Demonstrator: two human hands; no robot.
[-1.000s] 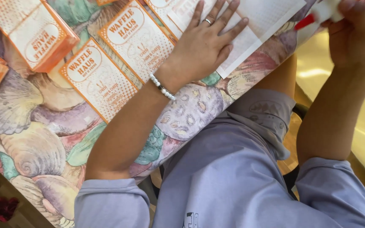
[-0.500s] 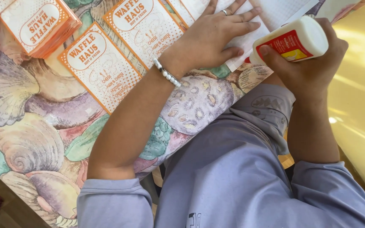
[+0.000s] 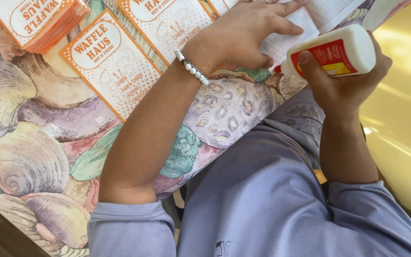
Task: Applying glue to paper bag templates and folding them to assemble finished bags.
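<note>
My left hand [image 3: 243,33] lies flat, fingers spread, pressing down a white paper sheet [image 3: 291,35] on the table; a beaded bracelet [image 3: 191,67] circles its wrist. My right hand [image 3: 343,85] grips a white glue bottle [image 3: 338,51] with a red and yellow label, tipped sideways so its nozzle points at the near edge of the white sheet, close to my left thumb. Flat orange-and-white printed paper bags [image 3: 112,66] lie side by side on the table, left of my left forearm.
The table wears a cloth [image 3: 29,152] printed with large seashells. A stack of orange-and-white bags [image 3: 39,21] sits at the upper left. My lap in a lilac shirt [image 3: 262,200] fills the lower right. A yellowish floor [image 3: 405,119] shows at right.
My right hand has brought the glue bottle down from the upper right and tipped its nozzle toward the white sheet. My left hand stays pressed on the sheet.
</note>
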